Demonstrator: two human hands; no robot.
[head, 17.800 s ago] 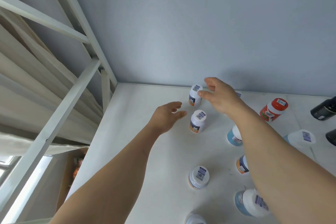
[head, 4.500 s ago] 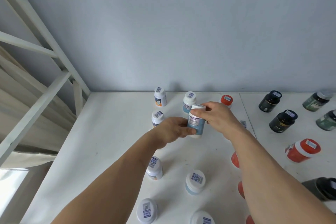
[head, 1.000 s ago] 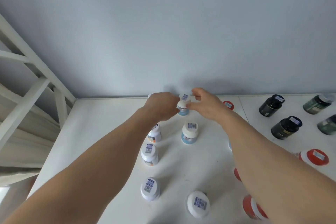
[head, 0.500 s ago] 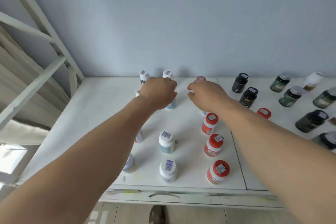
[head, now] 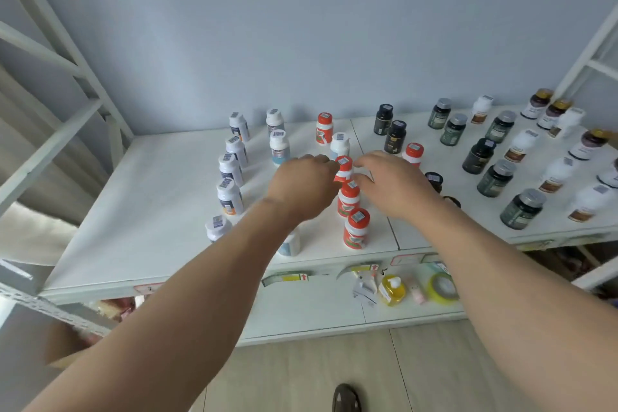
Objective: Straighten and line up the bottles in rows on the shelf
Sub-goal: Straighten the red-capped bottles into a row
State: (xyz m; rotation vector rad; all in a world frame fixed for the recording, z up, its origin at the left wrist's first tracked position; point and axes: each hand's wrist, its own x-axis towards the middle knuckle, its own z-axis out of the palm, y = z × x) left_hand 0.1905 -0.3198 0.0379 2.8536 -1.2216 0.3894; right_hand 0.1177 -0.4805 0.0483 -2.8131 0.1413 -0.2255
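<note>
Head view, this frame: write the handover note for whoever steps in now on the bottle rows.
Left hand and right hand both pinch one orange-capped bottle in the middle of the shelf.
Done: white bottles form a straight row at left; two more orange-capped bottles stand lined up in front of the held one.
Left: seat the held bottle in that row, bring in the stray orange one, then line up the loosely grouped dark bottles at right.

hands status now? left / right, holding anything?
Left hand: fingertips at the red-capped bottle; whether it actually grips can't be told.
Right hand: fingertips at the same bottle from the other side; grip can't be told.
</note>
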